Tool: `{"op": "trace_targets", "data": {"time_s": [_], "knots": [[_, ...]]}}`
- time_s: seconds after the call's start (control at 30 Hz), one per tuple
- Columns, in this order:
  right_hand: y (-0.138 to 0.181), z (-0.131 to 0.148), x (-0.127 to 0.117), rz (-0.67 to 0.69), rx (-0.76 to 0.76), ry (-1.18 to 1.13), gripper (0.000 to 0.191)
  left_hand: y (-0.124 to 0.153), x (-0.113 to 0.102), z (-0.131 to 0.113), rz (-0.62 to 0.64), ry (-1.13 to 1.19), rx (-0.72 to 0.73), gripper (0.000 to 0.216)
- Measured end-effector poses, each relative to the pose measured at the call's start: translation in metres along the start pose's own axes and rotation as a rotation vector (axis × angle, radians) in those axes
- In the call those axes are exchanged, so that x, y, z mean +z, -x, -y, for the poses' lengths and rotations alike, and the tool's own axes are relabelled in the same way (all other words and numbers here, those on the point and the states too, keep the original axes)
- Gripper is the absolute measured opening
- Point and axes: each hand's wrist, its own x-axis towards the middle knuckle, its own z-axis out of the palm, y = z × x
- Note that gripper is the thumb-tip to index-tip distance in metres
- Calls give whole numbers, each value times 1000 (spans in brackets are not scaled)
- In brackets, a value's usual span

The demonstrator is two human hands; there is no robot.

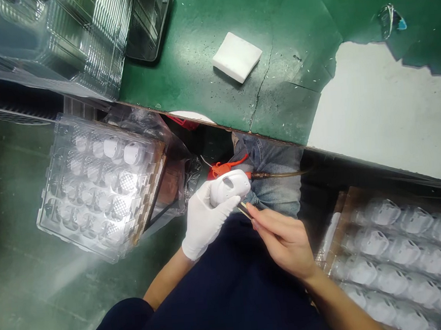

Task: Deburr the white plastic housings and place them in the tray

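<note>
My left hand [204, 218], in a white glove, is closed around a white plastic shell [230, 186] with an oval opening on top. It holds the shell over my lap, below the table edge. My bare right hand [283, 239] pinches a thin dark tool [244, 210] whose tip touches the shell's underside. Behind the shell lies an orange-red clip [224, 168] joined to a thin brownish tube [278, 174] that runs to the right.
A clear blister tray [100, 187] of white shells stands at the left, another tray [403, 252] of shells at the lower right. The green table mat [210, 28] carries a white foam block [237, 57]. Stacked empty clear trays [61, 40] sit top left.
</note>
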Motion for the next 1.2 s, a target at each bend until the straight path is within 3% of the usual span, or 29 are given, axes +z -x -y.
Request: {"op": "trace_targets", "data": {"time_s": [0.2,0.33,0.6,0.67,0.8,1.1,1.2], "knots": [[-2,1,1,-1,-6,5,62,1,-4,5,20,-12,-30,36],[0,-4,1,-19,24,-8,50,0,-2,7,28,102,-68,45],[12,-30,8,-259,327,-93,26,-3,-1,12,33,210,-71,37],[8,-32,12,-268,371,-162,22,-4,2,11,58,248,-74,29],[0,-32,20,-240,485,-358,30,-4,7,11,95,342,-148,27],[-14,-29,8,-279,675,-690,39,-8,2,14,410,473,-239,70],[-18,-28,-3,-253,702,-757,41,-10,-8,22,518,351,-163,86]]}}
